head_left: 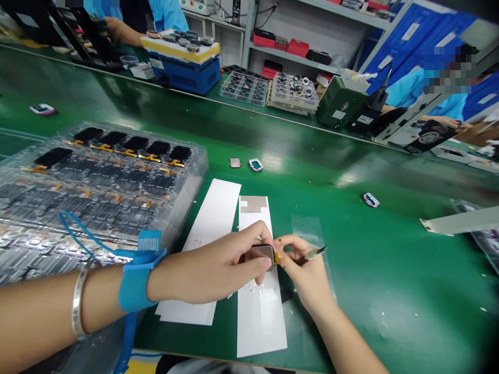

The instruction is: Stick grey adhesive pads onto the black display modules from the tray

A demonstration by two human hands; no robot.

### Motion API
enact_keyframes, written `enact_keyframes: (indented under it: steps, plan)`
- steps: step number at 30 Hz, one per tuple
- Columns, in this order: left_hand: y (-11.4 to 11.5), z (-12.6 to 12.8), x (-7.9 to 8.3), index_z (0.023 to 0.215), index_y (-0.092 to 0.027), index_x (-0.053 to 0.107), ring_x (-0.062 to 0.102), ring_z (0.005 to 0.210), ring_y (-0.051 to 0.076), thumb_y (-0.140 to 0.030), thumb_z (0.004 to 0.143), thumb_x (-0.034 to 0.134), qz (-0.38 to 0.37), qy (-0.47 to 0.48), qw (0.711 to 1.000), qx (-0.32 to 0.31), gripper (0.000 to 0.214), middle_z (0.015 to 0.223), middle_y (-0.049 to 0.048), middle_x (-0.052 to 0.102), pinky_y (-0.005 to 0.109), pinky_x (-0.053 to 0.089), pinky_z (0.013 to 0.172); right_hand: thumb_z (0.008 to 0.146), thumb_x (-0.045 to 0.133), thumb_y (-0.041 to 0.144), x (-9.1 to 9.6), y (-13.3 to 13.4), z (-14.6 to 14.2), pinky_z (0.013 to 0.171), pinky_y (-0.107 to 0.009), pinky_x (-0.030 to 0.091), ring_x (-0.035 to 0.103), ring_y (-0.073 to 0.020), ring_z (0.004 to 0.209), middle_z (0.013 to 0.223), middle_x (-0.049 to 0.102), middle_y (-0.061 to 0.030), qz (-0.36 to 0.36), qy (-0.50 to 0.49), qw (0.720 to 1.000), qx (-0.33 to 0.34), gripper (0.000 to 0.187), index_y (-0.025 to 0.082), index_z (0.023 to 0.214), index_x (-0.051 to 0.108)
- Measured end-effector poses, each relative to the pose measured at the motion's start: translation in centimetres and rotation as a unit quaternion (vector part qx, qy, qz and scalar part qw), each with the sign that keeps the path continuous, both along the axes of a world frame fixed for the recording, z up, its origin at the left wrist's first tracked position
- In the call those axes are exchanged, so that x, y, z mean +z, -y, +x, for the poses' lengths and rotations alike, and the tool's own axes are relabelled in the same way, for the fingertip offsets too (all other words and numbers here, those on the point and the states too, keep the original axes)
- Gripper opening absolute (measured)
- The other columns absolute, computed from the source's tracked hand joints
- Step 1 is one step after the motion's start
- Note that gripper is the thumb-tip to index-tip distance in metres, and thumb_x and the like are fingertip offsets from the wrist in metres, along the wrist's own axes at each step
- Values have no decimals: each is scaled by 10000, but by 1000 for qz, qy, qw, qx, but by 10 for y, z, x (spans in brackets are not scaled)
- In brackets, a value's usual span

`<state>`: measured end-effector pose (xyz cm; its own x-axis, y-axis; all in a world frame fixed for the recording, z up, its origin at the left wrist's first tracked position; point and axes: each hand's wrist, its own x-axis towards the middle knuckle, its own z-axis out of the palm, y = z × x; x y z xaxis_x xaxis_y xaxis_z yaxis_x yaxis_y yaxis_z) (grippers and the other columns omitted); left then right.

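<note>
While the left hand (210, 265) clamps the display module (262, 254) by its edges above a white paper strip (258, 317), its amber flex cable (278, 258) sits pinched in the right hand (307, 275). Panel judged stiff, fragile and slippery, safest held by edges; flex judged soft.

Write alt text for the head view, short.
The left hand and right hand hold a small rectangular screen module with an orange flex cable above white paper strips on a green workbench. A blue wrist strap circles the left wrist. A clear plastic tray of similar modules lies to the left.
</note>
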<state>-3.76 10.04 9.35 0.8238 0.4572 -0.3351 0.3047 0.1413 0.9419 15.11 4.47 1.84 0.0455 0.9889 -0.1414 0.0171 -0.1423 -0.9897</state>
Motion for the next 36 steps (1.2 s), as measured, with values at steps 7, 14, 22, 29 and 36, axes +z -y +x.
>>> enact_keyframes:
  steps: [7, 14, 22, 29, 36]
  plan:
    - [0, 2, -8, 957, -255, 360, 387, 572, 112, -227, 996, 400, 97, -25, 995, 1, 62, 648, -94, 441, 227, 324, 514, 792, 745, 409, -1, 4, 0, 426, -183, 183, 281, -46, 463, 570, 501, 39, -13, -137, 990, 22, 241, 186, 708, 705]
    - [1, 1, -7, 979, -271, 353, 343, 547, 129, -309, 1014, 361, 156, -80, 984, -14, 52, 621, -97, 328, 260, 279, 511, 765, 772, 417, -7, 5, -5, 405, -179, 150, 246, -38, 432, 511, 473, 55, -35, -153, 988, 3, 239, 191, 714, 712]
    - [3, 4, 6, 1017, -257, 334, 354, 558, 141, -341, 1012, 329, 140, -147, 979, -26, 85, 628, -91, 321, 270, 305, 538, 769, 759, 427, -7, 8, -11, 401, -173, 192, 283, -53, 437, 478, 466, 52, -16, -138, 990, -24, 271, 183, 677, 684]
    - [7, 4, 8, 1056, -275, 318, 389, 612, 154, -355, 1012, 303, 104, -148, 983, -19, 93, 690, -73, 373, 289, 316, 571, 782, 741, 380, -4, 9, -17, 396, -180, 247, 323, -60, 422, 468, 454, 59, 30, -88, 994, -59, 255, 183, 647, 650]
    - [9, 2, 2, 1013, -255, 324, 447, 673, 160, -381, 1031, 241, 102, -99, 990, -19, 151, 751, -42, 477, 302, 342, 623, 824, 681, 310, 3, 15, -22, 414, -208, 257, 416, -79, 458, 571, 542, 20, 102, 35, 990, -96, 212, 180, 665, 627]
